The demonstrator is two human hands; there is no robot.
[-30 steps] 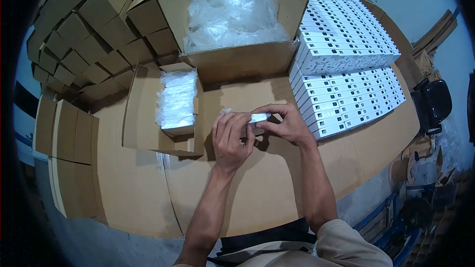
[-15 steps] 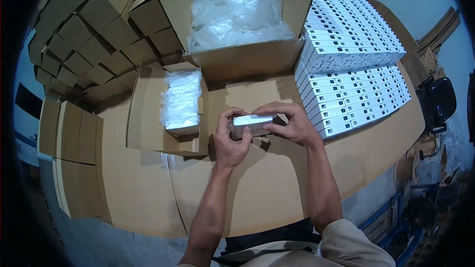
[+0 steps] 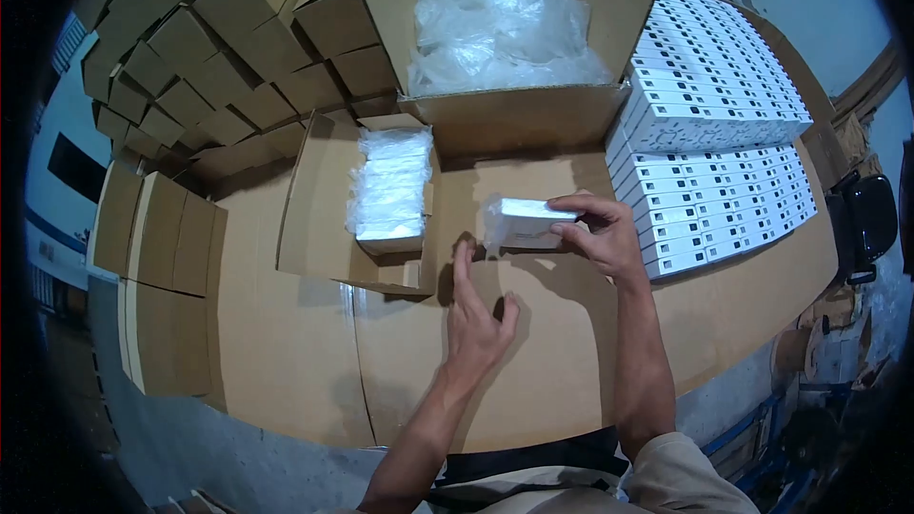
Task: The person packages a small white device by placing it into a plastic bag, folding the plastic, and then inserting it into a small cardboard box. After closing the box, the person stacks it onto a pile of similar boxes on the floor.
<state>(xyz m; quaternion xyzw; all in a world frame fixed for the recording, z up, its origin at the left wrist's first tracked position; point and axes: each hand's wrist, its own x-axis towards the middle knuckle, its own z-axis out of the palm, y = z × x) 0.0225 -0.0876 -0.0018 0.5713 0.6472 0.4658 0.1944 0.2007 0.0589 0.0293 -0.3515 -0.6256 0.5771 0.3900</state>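
White and wrapped in a thin clear film, a small rectangular box [image 3: 522,222] is held above the brown cardboard table top [image 3: 571,352], near its middle. The right hand [image 3: 602,233] grips this box at its right end, with the thumb below and the fingers on the upper edge. The left hand [image 3: 476,314] is open and holds nothing. Its fingers are spread and point up toward the box, close under its left end but not touching it.

Just left of the box stands a small open brown carton [image 3: 319,200], and inside it lies a row of film-wrapped white boxes [image 3: 390,181]. One flap of this carton lies between the left hand and the row.

Behind the hands stands a large open cardboard box [image 3: 519,119], filled with loose clear plastic bags [image 3: 505,24]. Its front wall closes the way to the back of the table.

At the right, just beside the large box, are two dense stacks of flat white boxes [image 3: 714,143], and the right hand is near the lower stack. At the far left, many closed brown cartons [image 3: 219,38] are piled in rows, and in front of them some flat folded cardboard sheets [image 3: 157,257] lie at the table's edge. A black object [image 3: 871,214] at the far right is too dim to identify.
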